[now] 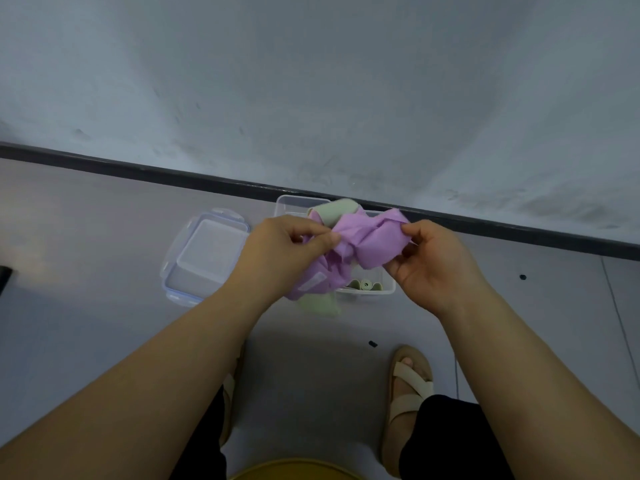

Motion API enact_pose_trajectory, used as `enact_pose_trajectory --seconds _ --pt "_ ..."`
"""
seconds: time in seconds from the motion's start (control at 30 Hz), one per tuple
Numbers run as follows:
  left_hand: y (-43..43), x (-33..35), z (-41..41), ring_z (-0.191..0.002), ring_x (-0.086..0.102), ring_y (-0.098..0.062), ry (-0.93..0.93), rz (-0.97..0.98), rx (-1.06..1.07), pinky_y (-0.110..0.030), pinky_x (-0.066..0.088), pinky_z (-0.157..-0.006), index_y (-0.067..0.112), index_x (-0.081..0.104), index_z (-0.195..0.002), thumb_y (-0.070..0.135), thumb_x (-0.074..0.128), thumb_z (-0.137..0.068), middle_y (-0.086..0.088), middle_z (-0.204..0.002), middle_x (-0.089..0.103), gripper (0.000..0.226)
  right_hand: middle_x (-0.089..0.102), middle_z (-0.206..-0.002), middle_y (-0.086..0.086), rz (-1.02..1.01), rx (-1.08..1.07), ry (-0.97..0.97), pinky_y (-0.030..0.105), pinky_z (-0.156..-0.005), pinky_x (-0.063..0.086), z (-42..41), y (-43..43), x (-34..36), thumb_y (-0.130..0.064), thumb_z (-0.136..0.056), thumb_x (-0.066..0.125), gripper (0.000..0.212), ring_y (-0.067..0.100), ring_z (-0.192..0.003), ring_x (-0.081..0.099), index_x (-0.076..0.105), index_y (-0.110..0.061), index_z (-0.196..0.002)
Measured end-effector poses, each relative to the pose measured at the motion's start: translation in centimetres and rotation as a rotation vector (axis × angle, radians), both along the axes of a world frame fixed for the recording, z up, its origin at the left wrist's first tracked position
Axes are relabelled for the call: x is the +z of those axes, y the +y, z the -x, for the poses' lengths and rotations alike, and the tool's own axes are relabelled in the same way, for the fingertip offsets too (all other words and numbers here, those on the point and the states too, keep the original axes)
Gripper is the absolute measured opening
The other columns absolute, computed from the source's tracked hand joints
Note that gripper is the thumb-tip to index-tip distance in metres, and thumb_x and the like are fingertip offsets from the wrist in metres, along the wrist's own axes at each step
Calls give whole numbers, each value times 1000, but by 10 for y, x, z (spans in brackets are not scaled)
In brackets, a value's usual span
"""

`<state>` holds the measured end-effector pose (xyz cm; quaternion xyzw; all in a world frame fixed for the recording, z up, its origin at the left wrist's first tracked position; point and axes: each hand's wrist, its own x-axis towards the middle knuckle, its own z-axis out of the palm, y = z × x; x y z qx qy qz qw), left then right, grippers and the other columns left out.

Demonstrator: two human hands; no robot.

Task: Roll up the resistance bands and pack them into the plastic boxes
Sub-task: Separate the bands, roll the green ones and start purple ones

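Observation:
A crumpled purple resistance band (363, 244) is stretched between both hands above the floor. My left hand (280, 251) pinches its left part, and my right hand (433, 258) pinches its right end. A pale green band (334, 211) pokes out behind the purple one, and another green length (318, 304) hangs below it. Underneath, a clear plastic box (388, 289) stands on the floor with a rolled green band (365, 284) inside. The hands and bands hide most of the box.
A clear lid with blue clips (204, 258) lies on the grey floor left of the box. A dark skirting strip (173, 174) runs along the white wall behind. My sandalled feet (408, 389) stand just below the box.

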<state>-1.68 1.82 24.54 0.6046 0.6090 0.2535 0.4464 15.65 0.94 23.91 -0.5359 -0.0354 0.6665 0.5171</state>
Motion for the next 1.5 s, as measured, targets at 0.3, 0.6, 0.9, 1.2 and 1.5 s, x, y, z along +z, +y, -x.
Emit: enact_pose_trajectory --seconds 0.3,0.6,0.9,1.2,1.5 --pt "2 2 5 -55 60 4 -362 170 188 -11 46 -45 26 67 -72 20 68 -82 14 -69 65 11 65 -96 15 33 142 -115 32 -69 58 6 -1 -9 -14 -96 47 13 24 -82 65 58 -7 -96" --pt "4 -6 3 -72 54 -10 -185 152 169 -22 42 -56 30 57 -83 12 65 -82 8 -86 57 19 67 -102 17 -58 71 -38 31 -76 55 6 -1 -2 -3 -94 42 20 26 -91 64 60 -3 -105" --pt "-3 -3 -6 -78 56 2 -72 -47 -62 -1 41 -65 32 69 -87 31 67 -82 20 -81 60 6 67 -88 10 -72 207 -355 29 -62 56 8 -3 -1 -4 -94 40 20 21 -75 65 59 -11 -91" --pt "-4 -2 -7 -71 57 1 -94 -63 -69 -2 41 -63 33 64 -69 30 73 -77 17 -77 61 12 64 -93 9 -33 195 -501 34 -62 56 3 1 -3 -10 -93 43 15 27 -81 63 57 -14 -91" --pt "2 1 -3 -68 55 -5 -182 53 -14 -5 42 -54 31 65 -64 30 73 -74 11 -75 62 13 65 -92 6 -16 234 -519 26 -57 53 -5 1 -3 -13 -95 45 14 20 -79 64 58 -15 -93"
